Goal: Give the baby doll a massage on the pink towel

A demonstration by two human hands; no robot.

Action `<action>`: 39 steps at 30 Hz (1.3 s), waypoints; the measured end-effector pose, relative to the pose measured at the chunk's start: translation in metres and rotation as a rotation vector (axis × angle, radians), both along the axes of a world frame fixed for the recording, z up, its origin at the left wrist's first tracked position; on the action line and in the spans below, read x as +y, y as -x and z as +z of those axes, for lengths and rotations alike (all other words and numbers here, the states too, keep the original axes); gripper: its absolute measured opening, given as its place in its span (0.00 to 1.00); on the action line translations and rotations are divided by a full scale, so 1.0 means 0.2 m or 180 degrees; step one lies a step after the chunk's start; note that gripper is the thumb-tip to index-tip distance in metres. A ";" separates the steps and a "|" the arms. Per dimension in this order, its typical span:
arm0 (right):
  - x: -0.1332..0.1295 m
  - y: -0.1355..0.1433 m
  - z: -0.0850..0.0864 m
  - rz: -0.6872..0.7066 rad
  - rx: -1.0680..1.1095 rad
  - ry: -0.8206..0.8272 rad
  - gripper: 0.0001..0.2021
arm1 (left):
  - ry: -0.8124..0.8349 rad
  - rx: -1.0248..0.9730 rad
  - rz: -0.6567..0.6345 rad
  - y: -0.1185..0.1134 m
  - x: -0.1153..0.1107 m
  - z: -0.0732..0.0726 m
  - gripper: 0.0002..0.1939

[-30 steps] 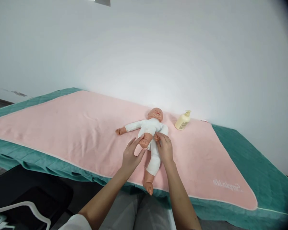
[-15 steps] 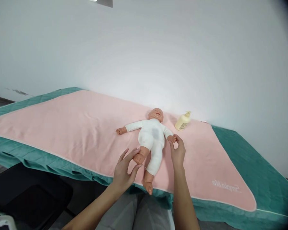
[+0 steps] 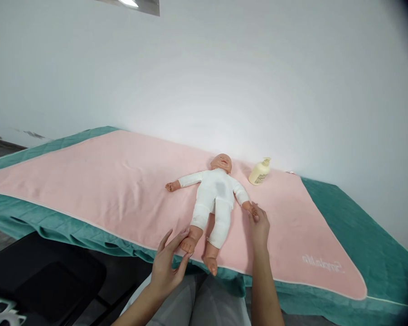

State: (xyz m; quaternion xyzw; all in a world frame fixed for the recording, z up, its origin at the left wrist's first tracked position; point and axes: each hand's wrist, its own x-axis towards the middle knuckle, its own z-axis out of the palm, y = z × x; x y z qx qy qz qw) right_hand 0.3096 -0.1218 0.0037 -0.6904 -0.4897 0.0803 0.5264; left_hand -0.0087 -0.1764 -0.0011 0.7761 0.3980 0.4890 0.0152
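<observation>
A baby doll (image 3: 216,192) with a white cloth body lies on its back on a pink blanket (image 3: 139,176), head toward the wall. My left hand (image 3: 168,260) has its thumb and fingers around the doll's foot on the left side, that leg stretched toward me. With fingertips pinched, my right hand (image 3: 259,224) holds the doll's hand on the right side, its arm drawn down and outward. The doll's other arm and other leg rest on the blanket, untouched. A grey patch shows on its belly.
A cream pump bottle (image 3: 259,172) stands on the blanket beyond my right hand. Under the blanket, a green quilted cover (image 3: 357,222) drapes over the bed edge. A black chair (image 3: 47,276) is at lower left. The white wall (image 3: 204,81) rises behind.
My left hand has drawn the doll's leg down toward me, straightening it from a bent pose. My right hand has pulled the doll's arm downward and slightly right.
</observation>
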 end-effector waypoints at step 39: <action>0.13 0.21 0.18 -0.0134 0.0038 -0.0629 0.26 | 0.0053 -0.0605 0.0147 -0.09 0.16 0.10 0.23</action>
